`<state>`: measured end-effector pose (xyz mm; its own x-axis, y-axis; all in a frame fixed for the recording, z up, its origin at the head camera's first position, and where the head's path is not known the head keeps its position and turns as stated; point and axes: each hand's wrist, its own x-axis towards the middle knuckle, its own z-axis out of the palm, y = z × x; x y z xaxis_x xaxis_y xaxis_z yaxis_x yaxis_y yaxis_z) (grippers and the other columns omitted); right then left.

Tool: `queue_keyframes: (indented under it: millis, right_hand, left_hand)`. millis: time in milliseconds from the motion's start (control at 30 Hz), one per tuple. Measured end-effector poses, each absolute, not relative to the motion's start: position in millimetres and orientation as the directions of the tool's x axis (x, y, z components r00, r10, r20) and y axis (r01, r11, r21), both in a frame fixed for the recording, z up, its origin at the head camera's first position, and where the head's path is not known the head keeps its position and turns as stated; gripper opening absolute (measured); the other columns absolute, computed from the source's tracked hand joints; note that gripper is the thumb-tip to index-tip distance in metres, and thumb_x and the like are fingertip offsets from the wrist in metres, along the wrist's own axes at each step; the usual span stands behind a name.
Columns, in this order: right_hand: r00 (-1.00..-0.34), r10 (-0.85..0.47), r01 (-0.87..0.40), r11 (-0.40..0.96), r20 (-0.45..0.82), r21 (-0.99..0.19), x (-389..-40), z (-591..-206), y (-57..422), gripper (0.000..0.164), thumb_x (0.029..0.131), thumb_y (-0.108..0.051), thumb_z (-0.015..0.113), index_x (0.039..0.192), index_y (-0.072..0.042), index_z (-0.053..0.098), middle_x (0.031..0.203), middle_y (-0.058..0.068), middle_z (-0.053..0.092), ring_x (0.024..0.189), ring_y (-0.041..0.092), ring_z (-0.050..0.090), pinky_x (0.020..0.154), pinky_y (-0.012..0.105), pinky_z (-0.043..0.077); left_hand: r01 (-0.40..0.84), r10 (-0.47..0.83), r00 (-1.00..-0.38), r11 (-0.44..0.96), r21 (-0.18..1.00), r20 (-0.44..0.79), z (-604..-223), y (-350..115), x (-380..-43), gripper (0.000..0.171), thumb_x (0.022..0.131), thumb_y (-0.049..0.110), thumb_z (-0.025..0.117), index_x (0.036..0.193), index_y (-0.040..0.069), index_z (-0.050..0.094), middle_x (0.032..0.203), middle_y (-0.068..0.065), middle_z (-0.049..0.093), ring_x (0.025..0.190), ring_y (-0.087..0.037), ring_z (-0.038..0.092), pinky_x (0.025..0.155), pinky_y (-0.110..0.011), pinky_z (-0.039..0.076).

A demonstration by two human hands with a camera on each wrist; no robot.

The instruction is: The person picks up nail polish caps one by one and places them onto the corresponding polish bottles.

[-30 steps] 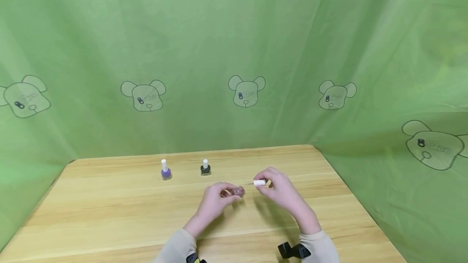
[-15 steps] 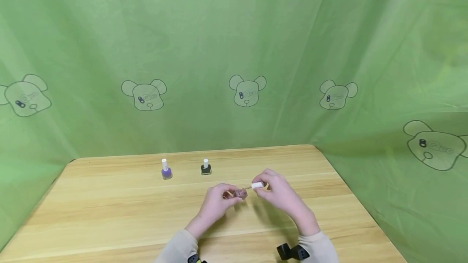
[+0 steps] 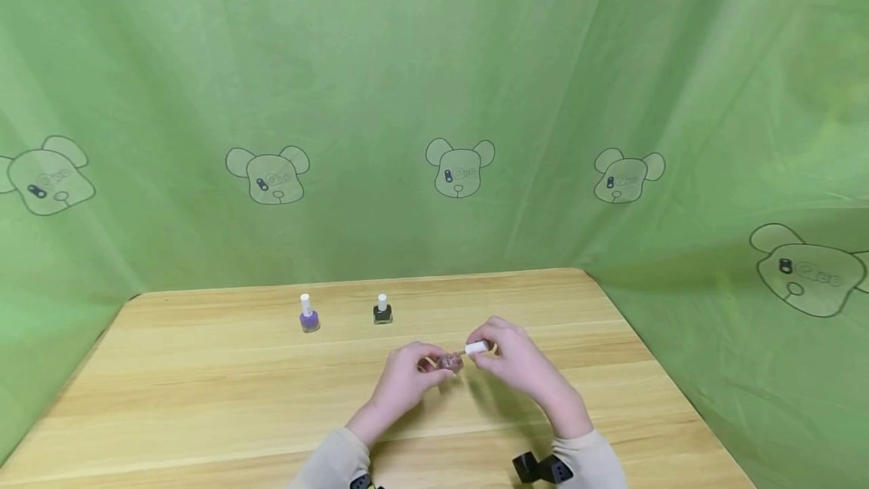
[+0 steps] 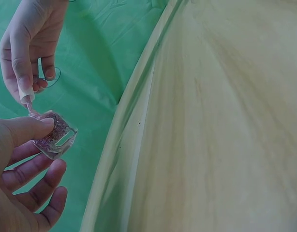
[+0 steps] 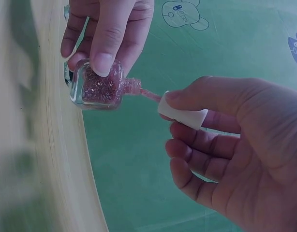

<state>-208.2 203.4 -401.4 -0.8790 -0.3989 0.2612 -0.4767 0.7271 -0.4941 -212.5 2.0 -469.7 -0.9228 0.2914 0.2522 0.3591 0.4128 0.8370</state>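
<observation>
A small glass nail polish bottle [image 5: 97, 89] with pink glitter lies tilted on its side, pinched by my left hand [image 3: 402, 382] between thumb and fingers. Its open neck [image 5: 132, 86] points toward my right hand [image 3: 519, 361]. That hand pinches the white brush cap [image 5: 185, 115] by thumb and forefinger. From the cap runs a thin pink-coated brush stem [image 5: 150, 94], its tip hidden inside the bottle neck. A short length of stem still shows between cap and neck. Both hands are held above the wooden table [image 3: 224, 398].
A purple nail polish bottle [image 3: 309, 320] with a white cap stands at the back left of the table. Right of it stands a black one [image 3: 382, 314], also white-capped. A green curtain [image 3: 366, 81] with bear-head drawings hangs behind and beside the table.
The brush, outside the bottle a second ago, has entered its neck. My right hand has shifted slightly left and down with the cap; my left hand has moved the bottle slightly right.
</observation>
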Motion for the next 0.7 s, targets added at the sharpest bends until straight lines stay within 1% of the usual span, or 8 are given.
queue_keyframes:
  millis: [167, 433, 700]
  right_hand:
    - [-0.875, -0.419, -0.484, 0.728, 0.243, -0.486, -207.2, -400.2, 201.5, 0.012, 0.082, -0.009, 0.073, 0.093, -0.009, 0.071, 0.089, -0.002, 0.063, 0.080, 0.008, 0.055, 0.071, 0.021, 0.051]
    - [-0.858, -0.448, -0.513, 0.719, 0.252, -0.468, -207.6, -402.4, 199.2, 0.013, 0.079, -0.006, 0.073, 0.092, -0.008, 0.071, 0.088, -0.002, 0.063, 0.078, 0.007, 0.055, 0.070, 0.030, 0.055]
    - [-0.863, -0.454, -0.503, 0.729, 0.221, -0.464, -206.7, -403.7, 196.9, 0.012, 0.079, -0.007, 0.074, 0.091, -0.009, 0.071, 0.085, -0.003, 0.062, 0.077, 0.007, 0.053, 0.069, 0.019, 0.050]
  left_hand:
    - [0.362, 0.294, -0.922, 0.416, 0.834, 0.254, -469.9, 3.0, -211.9, 0.026, 0.079, 0.018, 0.078, 0.103, 0.008, 0.073, 0.096, -0.007, 0.073, 0.073, -0.004, 0.061, 0.065, -0.015, 0.052]
    - [0.375, 0.299, -0.917, 0.413, 0.830, 0.265, -469.2, 4.3, -209.4, 0.025, 0.079, 0.018, 0.079, 0.101, 0.010, 0.073, 0.096, -0.006, 0.073, 0.073, -0.002, 0.060, 0.066, -0.014, 0.052]
    - [0.369, 0.313, -0.916, 0.402, 0.838, 0.252, -468.8, 7.0, -207.9, 0.023, 0.079, 0.016, 0.079, 0.100, 0.010, 0.074, 0.093, -0.005, 0.073, 0.073, -0.003, 0.060, 0.064, -0.014, 0.051]
